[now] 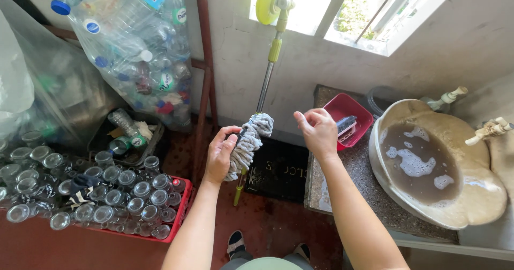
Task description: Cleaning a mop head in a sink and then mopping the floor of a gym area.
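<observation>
My left hand grips the grey stringy mop head of a mop whose metal pole rises to a yellow-green disc by the window. The strands hang below my fingers, and a green tip shows beneath them. My right hand hovers just right of the mop head, fingers pinched loosely together, holding nothing I can make out. A small red basin with a dark brush in it lies just beyond that hand.
A large round basin of murky, foamy water sits on a stone slab at right, under two taps. A red crate of glass jars stands at left. Behind it a clear bag of plastic bottles. A dark doormat lies on the red floor.
</observation>
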